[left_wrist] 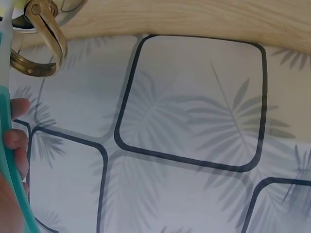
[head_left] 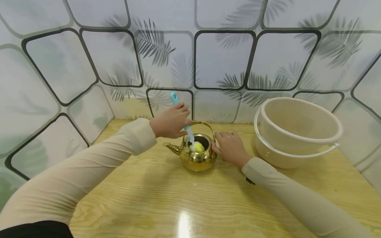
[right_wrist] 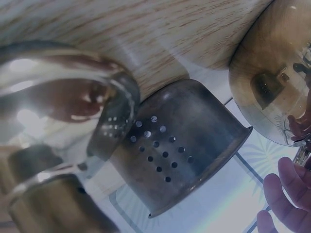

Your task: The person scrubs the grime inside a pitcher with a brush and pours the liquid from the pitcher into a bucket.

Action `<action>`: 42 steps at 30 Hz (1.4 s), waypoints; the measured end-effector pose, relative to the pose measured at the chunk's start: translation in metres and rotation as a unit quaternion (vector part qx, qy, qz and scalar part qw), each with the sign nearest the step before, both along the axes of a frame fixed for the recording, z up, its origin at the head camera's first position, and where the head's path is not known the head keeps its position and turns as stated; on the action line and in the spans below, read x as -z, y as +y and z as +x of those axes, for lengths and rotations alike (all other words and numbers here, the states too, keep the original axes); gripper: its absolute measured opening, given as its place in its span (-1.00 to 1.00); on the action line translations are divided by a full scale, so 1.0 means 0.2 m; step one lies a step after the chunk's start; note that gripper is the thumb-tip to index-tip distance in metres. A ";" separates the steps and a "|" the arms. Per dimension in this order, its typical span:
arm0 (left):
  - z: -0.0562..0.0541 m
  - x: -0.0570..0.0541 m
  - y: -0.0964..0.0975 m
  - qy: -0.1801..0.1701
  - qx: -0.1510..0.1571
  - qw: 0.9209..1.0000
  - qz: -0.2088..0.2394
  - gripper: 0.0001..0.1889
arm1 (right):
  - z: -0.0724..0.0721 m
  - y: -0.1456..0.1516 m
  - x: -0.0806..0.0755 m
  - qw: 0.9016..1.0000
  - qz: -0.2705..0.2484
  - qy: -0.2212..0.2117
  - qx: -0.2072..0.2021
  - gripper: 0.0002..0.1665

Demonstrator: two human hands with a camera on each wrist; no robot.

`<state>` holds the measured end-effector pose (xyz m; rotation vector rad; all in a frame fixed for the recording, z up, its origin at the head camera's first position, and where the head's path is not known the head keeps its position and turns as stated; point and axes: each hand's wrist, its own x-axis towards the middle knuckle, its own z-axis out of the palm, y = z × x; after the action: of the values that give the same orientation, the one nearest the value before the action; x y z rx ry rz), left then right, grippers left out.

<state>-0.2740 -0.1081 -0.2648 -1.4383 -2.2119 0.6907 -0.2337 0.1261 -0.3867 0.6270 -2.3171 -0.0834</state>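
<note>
A shiny gold kettle (head_left: 197, 160) stands upright on the wooden table with its spout to the left. My left hand (head_left: 172, 122) grips the light-blue handle of a sponge brush (head_left: 188, 130). The brush tilts down through the kettle's open top, its yellow and white sponge head (head_left: 198, 147) inside the mouth. On the kettle's right side, my right hand (head_left: 232, 147) holds it near the base of the arched handle (head_left: 205, 123), thumb by the rim. In the left wrist view, fingers (left_wrist: 17, 141) curl around the brush handle (left_wrist: 7, 141).
In the right wrist view, a perforated metal strainer (right_wrist: 180, 145) lies on its side, with a shiny gold rounded piece (right_wrist: 58, 97) beside it. Two nested beige buckets (head_left: 297, 132) stand at the right of the table (head_left: 166, 201). A patterned wall covering (head_left: 223, 59) rises behind.
</note>
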 end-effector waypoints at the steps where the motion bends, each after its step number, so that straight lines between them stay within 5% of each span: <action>1: 0.00 0.00 0.00 0.001 -0.001 1.000 -0.003 -0.61 | 0.00 0.00 0.00 1.000 0.000 0.000 0.000 -0.75; 16: 0.08 -0.04 0.07 0.121 0.000 0.990 -0.078 -0.59 | 0.00 0.01 0.01 1.000 0.004 0.007 0.000 -0.76; 31: 0.12 0.00 0.09 0.205 -0.032 0.976 -0.066 -0.67 | -0.01 0.01 0.01 1.000 -0.003 0.018 -0.007 -0.77; 42: 0.13 0.06 0.05 0.227 -0.030 0.973 -0.036 -0.59 | 0.00 0.00 0.01 1.000 -0.001 0.009 -0.007 -0.76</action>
<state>-0.2479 -0.0972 -0.2774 -1.1100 -1.8924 1.0168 -0.2341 0.1262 -0.3880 0.6379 -2.2944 -0.0808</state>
